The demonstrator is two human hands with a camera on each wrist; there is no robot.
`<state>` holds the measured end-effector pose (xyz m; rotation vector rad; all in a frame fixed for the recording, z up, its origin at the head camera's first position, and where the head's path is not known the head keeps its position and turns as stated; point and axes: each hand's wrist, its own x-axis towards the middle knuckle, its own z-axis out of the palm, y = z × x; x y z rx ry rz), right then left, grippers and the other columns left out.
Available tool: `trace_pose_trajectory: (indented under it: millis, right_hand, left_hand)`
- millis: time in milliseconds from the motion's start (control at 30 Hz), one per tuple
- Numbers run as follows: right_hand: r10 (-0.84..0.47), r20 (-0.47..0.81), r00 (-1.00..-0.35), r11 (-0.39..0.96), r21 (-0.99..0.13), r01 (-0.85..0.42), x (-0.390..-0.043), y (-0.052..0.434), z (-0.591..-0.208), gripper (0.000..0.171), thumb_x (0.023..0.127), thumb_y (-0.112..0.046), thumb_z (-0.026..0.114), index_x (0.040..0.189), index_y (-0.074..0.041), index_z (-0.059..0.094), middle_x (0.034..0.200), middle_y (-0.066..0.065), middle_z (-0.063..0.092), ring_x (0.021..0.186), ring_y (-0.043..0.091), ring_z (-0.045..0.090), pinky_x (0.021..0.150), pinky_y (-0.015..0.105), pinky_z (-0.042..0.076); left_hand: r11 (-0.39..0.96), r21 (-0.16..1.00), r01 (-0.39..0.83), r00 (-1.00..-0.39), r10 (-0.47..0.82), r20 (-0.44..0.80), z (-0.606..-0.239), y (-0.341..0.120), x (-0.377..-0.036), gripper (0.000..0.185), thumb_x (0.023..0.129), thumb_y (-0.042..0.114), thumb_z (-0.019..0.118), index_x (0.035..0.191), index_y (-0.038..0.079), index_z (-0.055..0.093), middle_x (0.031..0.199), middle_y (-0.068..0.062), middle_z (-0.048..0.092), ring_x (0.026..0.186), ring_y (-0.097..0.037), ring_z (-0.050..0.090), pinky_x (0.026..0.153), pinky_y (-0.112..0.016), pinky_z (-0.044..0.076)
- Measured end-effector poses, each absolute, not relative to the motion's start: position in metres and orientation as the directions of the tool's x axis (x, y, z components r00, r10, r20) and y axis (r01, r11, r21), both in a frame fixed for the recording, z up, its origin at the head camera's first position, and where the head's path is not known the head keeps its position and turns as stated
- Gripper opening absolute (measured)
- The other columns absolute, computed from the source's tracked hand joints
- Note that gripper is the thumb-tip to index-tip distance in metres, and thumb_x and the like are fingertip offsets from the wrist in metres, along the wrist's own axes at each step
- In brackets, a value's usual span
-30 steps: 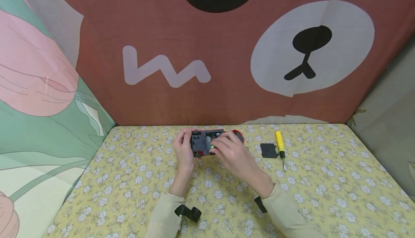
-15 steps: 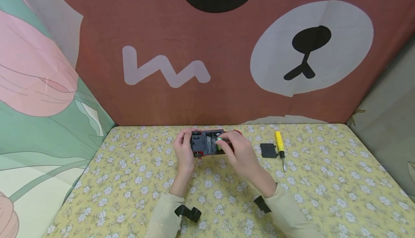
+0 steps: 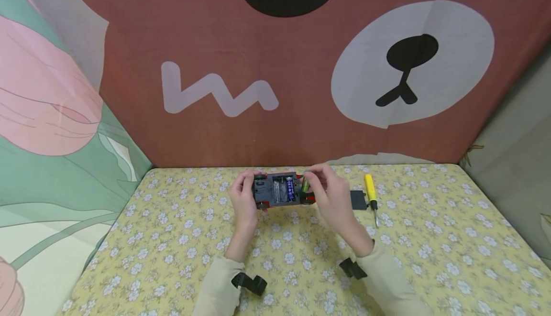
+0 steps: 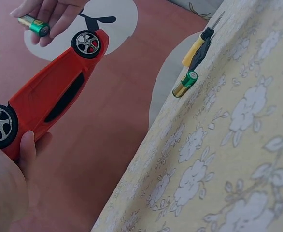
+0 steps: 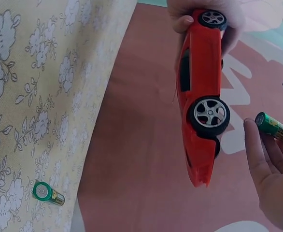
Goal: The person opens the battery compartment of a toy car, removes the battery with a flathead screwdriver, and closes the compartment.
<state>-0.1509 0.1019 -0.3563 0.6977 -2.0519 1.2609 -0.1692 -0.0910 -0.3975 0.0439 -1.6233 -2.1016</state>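
While our left hand (image 3: 243, 200) grips one end of the red toy car (image 3: 280, 190), fingers curled round its wheel end, we hold it belly-up just above the far middle of the desk (image 3: 430, 249). In the head view the open battery bay faces us, with a blue-labelled battery (image 3: 290, 190) lying inside it. From the left wrist view the car's (image 4: 49, 99) red body and two silver-spoked wheels show, our thumb lying along its lower end.

Our right hand (image 3: 333, 199) is beside the other end of the car, pinching a green battery (image 3: 305, 185) between thumb and fingertips; the right wrist view shows that green battery (image 5: 273, 127) clear of the car's (image 5: 203, 92) wheel, near it but not touching. The left wrist view gives the same green battery (image 4: 34, 25) held in the fingers above the car's front wheel.

A second green battery (image 4: 186, 83) lies on the flowered cloth at the desk's far edge, also seen in the right wrist view (image 5: 48, 193). To the right of our hands lie a black cover plate (image 3: 358, 200) and, just beside it, a yellow-handled screwdriver (image 3: 372, 197). Behind the desk hangs a brown bear-face backdrop (image 3: 413, 67).
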Motion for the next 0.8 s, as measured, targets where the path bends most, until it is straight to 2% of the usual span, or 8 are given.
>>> trace_pose_trajectory:
  millis: [133, 300, 500, 667, 800]
  right_hand:
    - [-0.072, 0.709, -0.702, 0.39, -0.628, -0.674, -0.152, 0.105, -0.354, 0.005, 0.1, 0.004, 0.063, 0.105, 0.002, 0.064, 0.085, 0.012, 0.074, 0.062, 0.019, 0.067, 0.057, 0.026, 0.056]
    - [-0.024, 0.681, -0.732, 0.334, -0.685, -0.648, -0.154, 0.11, -0.353, 0.005, 0.103, 0.001, 0.06, 0.106, 0.003, 0.064, 0.084, 0.014, 0.074, 0.061, 0.02, 0.067, 0.055, 0.025, 0.056]
    - [0.054, 0.584, -0.81, 0.214, -0.799, -0.562, -0.154, 0.115, -0.349, 0.011, 0.106, -0.005, 0.058, 0.107, 0.004, 0.064, 0.086, 0.019, 0.072, 0.07, 0.023, 0.073, 0.061, 0.025, 0.059]
    - [0.089, 0.549, -0.831, 0.165, -0.831, -0.531, -0.156, 0.121, -0.348, 0.014, 0.106, -0.005, 0.058, 0.108, 0.008, 0.063, 0.087, 0.023, 0.07, 0.072, 0.011, 0.071, 0.061, 0.028, 0.06]
    - [0.114, 0.517, -0.848, 0.151, -0.853, -0.499, -0.158, 0.126, -0.347, 0.015, 0.104, -0.005, 0.061, 0.11, 0.009, 0.062, 0.09, 0.024, 0.068, 0.071, 0.008, 0.068, 0.063, 0.032, 0.061]
  left_hand:
    - [-0.177, 0.921, 0.348, -0.885, -0.387, 0.26, -0.398, -0.091, -0.169, 0.032, 0.105, 0.02, 0.056, 0.102, -0.009, 0.07, 0.096, -0.011, 0.076, 0.073, -0.015, 0.067, 0.051, -0.028, 0.055]
    - [-0.185, 0.918, 0.352, -0.884, -0.388, 0.261, -0.398, -0.092, -0.169, 0.032, 0.105, 0.02, 0.056, 0.102, -0.009, 0.069, 0.096, -0.012, 0.076, 0.074, -0.016, 0.068, 0.053, -0.028, 0.056]
    - [-0.187, 0.915, 0.357, -0.883, -0.388, 0.266, -0.398, -0.091, -0.169, 0.03, 0.105, 0.017, 0.055, 0.101, -0.009, 0.069, 0.096, -0.012, 0.076, 0.075, -0.016, 0.068, 0.056, -0.028, 0.056]
    - [-0.182, 0.916, 0.356, -0.883, -0.388, 0.266, -0.399, -0.091, -0.17, 0.029, 0.105, 0.015, 0.055, 0.101, -0.009, 0.069, 0.096, -0.012, 0.076, 0.074, -0.015, 0.067, 0.055, -0.027, 0.055]
    - [-0.188, 0.916, 0.355, -0.885, -0.382, 0.264, -0.4, -0.091, -0.17, 0.03, 0.105, 0.017, 0.055, 0.102, -0.01, 0.069, 0.095, -0.011, 0.076, 0.072, -0.015, 0.067, 0.05, -0.027, 0.054]
